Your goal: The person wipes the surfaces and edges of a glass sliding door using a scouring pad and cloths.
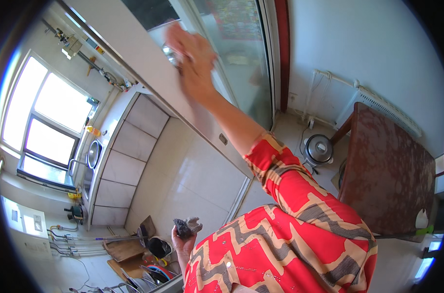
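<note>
My right hand (198,62) is stretched up to a white framed door (141,40) with glass in it. It grips a pink cloth (178,36), blurred, against or close to the door's face. A shiny metal part (169,54) shows beside the fingers; I cannot tell whether it is a handle. Low down, close to my body, my left hand (184,244) is closed around a dark wire-like scourer (183,227) and a grey crumpled cloth (194,224).
A small recessed latch (223,138) sits lower on the door. Left is a kitchen counter (114,121) with a sink (94,154). Right stand a dark red wooden table (386,175), an electric cooker (318,149) and a radiator (386,111). Boards (123,250) lean at lower left.
</note>
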A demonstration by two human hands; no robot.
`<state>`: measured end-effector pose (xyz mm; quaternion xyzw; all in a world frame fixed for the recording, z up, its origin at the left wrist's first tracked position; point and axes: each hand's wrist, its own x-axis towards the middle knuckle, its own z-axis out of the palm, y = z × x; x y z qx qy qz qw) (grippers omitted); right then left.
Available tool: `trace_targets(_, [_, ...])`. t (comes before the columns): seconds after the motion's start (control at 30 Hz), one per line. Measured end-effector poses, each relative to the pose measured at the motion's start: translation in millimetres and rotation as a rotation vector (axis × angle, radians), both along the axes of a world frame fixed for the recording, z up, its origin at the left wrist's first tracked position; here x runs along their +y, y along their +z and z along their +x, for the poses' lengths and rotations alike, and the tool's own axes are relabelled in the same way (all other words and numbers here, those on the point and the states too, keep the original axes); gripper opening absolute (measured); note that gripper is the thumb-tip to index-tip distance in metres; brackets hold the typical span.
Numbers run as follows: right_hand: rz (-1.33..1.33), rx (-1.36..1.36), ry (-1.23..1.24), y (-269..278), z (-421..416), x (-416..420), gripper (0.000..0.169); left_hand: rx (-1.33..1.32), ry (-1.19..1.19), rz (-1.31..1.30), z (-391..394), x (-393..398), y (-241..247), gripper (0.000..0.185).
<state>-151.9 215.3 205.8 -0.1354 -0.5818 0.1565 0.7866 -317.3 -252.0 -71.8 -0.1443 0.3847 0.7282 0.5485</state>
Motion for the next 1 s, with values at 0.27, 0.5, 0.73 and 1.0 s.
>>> trace_targets(0.27, [-0.760, -0.220, 0.243, -227.7, 66.9, 23.4, 0.036, -0.068, -0.082, -0.129, -31.8, -53.4, -53.8, 0.035])
trace_targets(0.5, [-0.838, 0.556, 1.126, -181.9, 177.0, -48.5, 0.047, 0.031, -0.109, -0.030, -9.4, 7.7, -4.1, 0.039])
trace_targets(0.73, [-0.853, 0.481, 0.854, -123.8, 242.1, -142.5, 0.048, -0.027, -0.287, -0.036, -24.3, 41.8, 2.2, 0.041])
trace_targets(1.0, [-1.055, 0.579, 1.111, -186.8, 291.6, -185.1, 0.047, 0.030, -0.610, 0.087, -18.6, 91.5, 13.4, 0.052])
